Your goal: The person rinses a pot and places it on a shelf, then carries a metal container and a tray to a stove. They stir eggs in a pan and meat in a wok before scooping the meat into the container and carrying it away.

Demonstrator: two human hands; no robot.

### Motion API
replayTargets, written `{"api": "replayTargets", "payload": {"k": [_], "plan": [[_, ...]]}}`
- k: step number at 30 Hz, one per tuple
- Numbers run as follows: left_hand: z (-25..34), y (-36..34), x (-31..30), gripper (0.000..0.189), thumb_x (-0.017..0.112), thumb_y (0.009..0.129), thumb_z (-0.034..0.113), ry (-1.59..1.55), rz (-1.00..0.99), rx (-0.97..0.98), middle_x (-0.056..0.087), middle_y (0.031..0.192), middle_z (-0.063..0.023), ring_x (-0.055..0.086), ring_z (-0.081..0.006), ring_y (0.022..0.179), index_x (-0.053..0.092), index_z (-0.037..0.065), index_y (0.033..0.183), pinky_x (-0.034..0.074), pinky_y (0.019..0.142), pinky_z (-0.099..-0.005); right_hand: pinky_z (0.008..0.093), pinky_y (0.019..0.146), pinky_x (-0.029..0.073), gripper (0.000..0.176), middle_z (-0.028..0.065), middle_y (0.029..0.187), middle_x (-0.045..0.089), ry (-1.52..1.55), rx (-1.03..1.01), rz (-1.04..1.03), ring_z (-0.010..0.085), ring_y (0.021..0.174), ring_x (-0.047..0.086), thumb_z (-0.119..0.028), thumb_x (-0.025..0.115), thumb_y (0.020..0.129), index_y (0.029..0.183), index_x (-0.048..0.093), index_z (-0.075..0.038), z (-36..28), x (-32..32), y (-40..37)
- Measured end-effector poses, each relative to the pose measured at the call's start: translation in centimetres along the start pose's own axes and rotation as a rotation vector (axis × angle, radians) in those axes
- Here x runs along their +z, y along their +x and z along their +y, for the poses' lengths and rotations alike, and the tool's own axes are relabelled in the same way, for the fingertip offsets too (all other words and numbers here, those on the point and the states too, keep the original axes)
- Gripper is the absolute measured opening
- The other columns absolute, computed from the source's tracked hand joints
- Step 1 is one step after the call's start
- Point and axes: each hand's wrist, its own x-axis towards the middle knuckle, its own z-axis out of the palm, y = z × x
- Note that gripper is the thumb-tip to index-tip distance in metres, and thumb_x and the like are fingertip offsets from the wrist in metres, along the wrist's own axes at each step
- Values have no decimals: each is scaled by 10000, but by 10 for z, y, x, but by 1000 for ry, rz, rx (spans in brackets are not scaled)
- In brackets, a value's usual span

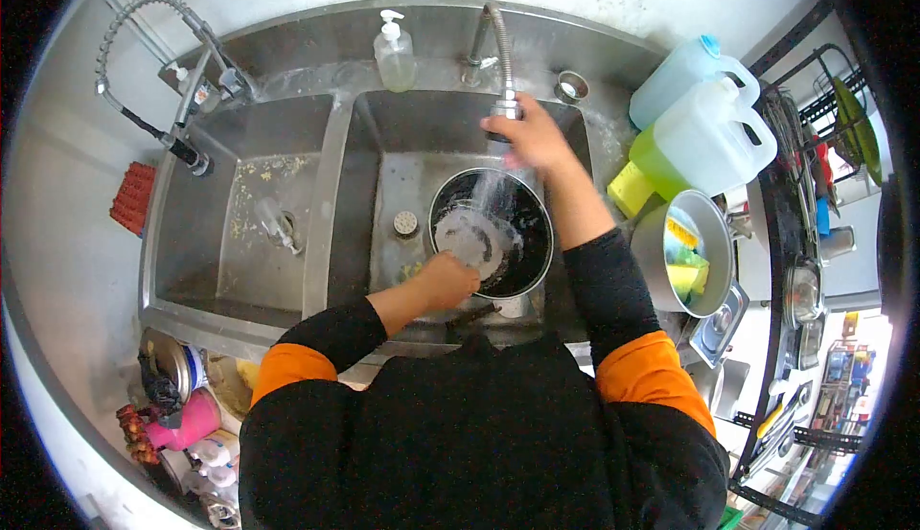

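My right hand (533,140) is wrapped round the spray head (505,108) of the flexible faucet, over the right basin. Water sprays from it into a round black pan (539,242) sitting tilted in that basin. Whitish, foamy water (470,240) covers much of the pan's inside. My left hand (446,281) is closed at the pan's lower left rim, its fingertips hidden over the edge. Just below the pan lies a dark handle-like piece (473,315). To the left of the pan, the round drain strainer (405,223) shows on the basin floor.
The left basin (240,286) holds food scraps and a clear item by its drain. A soap pump bottle (394,56) and a small metal cup (571,86) stand on the back ledge. Jugs (704,137) and a pot (647,247) with sponges crowd the right side, near a shelf.
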Motion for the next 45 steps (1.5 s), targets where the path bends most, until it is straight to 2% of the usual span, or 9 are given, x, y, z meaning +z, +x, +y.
{"api": "replayTargets", "payload": {"k": [1, 11, 26, 29, 32, 33, 36, 40, 45], "plan": [[-4, -2, -1, 30, 544, 631, 177, 11, 0, 14, 513, 618, 4, 573, -187, 612, 543, 147, 630, 412, 567, -353, 267, 350, 421, 576, 115, 801, 560, -12, -24, -35, 186, 586, 551, -246, 675, 628, 1094, 425, -16, 1, -15, 2], [-18, -3, -17, 92, 526, 673, 217, 22, -57, 41, 548, 618, -14, 578, -221, 607, 537, 126, 674, 416, 573, -374, 320, 692, 446, 612, 158, 857, 583, -83, -18, 67, 258, 739, 575, -286, 671, 623, 1129, 434, -35, 16, -9, 0], [-29, -12, -5, 94, 516, 692, 226, 54, 150, 122, 504, 662, 6, 551, -173, 656, 536, 152, 637, 387, 606, -340, 320, 738, 438, 654, 169, 907, 583, -142, -124, 206, 251, 806, 571, -298, 679, 606, 1136, 423, -13, 55, -9, 27], [-21, 3, -27, 158, 543, 707, 265, -179, -66, -59, 543, 699, -45, 564, -237, 685, 557, 112, 667, 406, 607, -388, 328, 755, 427, 643, 180, 951, 571, -90, -119, 178, 264, 864, 559, -313, 679, 608, 1119, 437, -7, 15, 20, 1], [-30, 29, -23, 285, 555, 731, 364, -428, 155, -386, 597, 747, -127, 553, -342, 639, 591, 84, 773, 428, 604, -410, 331, 759, 426, 646, 184, 965, 568, -7, -97, 128, 273, 884, 556, -321, 675, 609, 1118, 437, -3, 6, 22, 0], [-40, 41, -34, 399, 534, 753, 414, -634, -59, -675, 610, 791, -135, 566, -328, 665, 598, 33, 849, 427, 624, -403, 331, 760, 426, 645, 186, 970, 567, 18, -91, 101, 275, 889, 555, -322, 672, 610, 1117, 437, -2, 5, 18, 3], [-48, 31, -9, 413, 497, 799, 400, -1395, 265, -994, 617, 774, -115, 586, -275, 682, 594, -1, 797, 426, 616, -397, 336, 753, 430, 623, 175, 927, 574, -141, -60, 147, 267, 852, 562, -304, 662, 612, 1115, 442, -11, 26, -6, 24], [-19, 10, 23, 507, 466, 810, 437, -2361, 434, -1251, 519, 1110, -118, 499, -261, 1001, 483, 34, 1116, 363, 871, -405, 292, 529, 472, 618, 143, 790, 582, -166, 1, 193, 215, 568, 579, -262, 661, 610, 1131, 428, -25, 22, -17, 21], [-11, 22, 23, 476, 524, 787, 405, -2433, 474, -1117, 537, 1065, -101, 524, -265, 944, 499, 37, 1088, 398, 824, -411, 314, 482, 501, 651, 129, 838, 575, 98, 11, 76, 223, 581, 572, -213, 674, 627, 1169, 369, -20, -1, 19, -2]]}}
